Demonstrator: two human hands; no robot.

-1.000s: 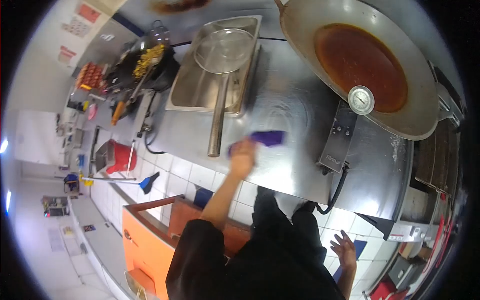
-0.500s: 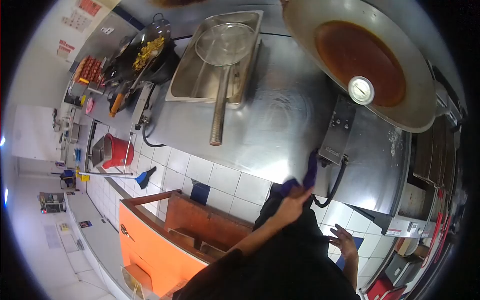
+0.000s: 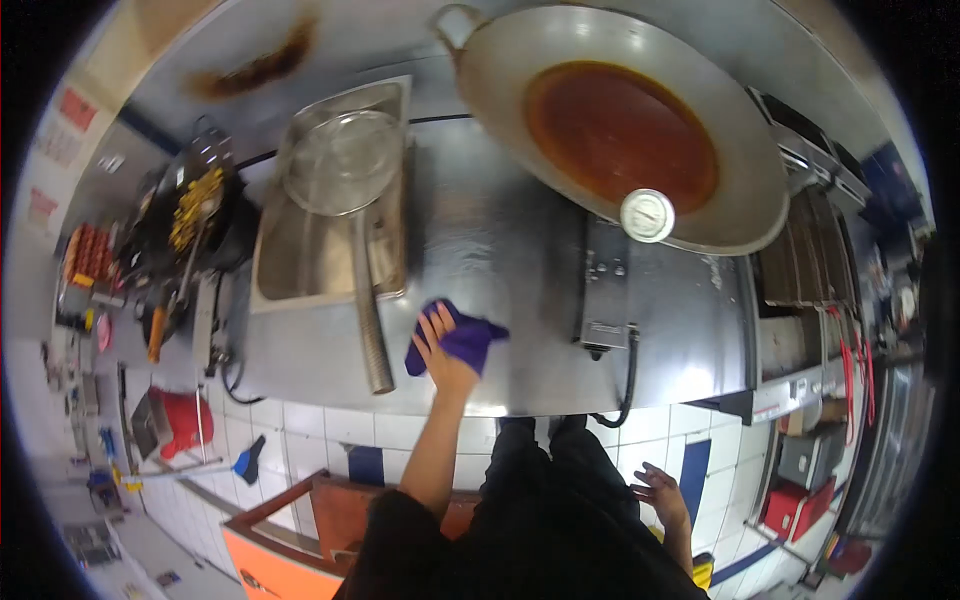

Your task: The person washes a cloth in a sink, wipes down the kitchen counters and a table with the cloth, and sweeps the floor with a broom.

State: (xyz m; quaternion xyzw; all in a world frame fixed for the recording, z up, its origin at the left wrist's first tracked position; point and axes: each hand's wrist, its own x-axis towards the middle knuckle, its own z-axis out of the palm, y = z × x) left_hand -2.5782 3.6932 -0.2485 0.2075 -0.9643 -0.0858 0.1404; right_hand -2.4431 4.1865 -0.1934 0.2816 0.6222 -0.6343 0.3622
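My left hand (image 3: pixel 446 355) presses a purple cloth (image 3: pixel 470 340) onto the steel counter (image 3: pixel 530 370), fingers bent over it. Just left of that hand, the ridged handle of a wire strainer (image 3: pixel 345 160) reaches toward the counter's front edge. The strainer's mesh bowl rests over a rectangular steel pan (image 3: pixel 325 270). My right hand (image 3: pixel 660 492) hangs low beside my body, below the counter edge, with its fingers apart and nothing in it.
A large wok (image 3: pixel 740 190) of reddish-brown liquid stands at back right, a dial thermometer (image 3: pixel 648 215) at its rim. Below it is a burner control box (image 3: pixel 606 300) with a black hose. Another wok (image 3: pixel 190 215) holds yellow food. An orange cabinet (image 3: pixel 265 560) stands behind.
My left hand has brought the purple cloth from the front edge near the burner box leftward onto the counter beside the strainer handle. My view has shifted; the right hand stays low.
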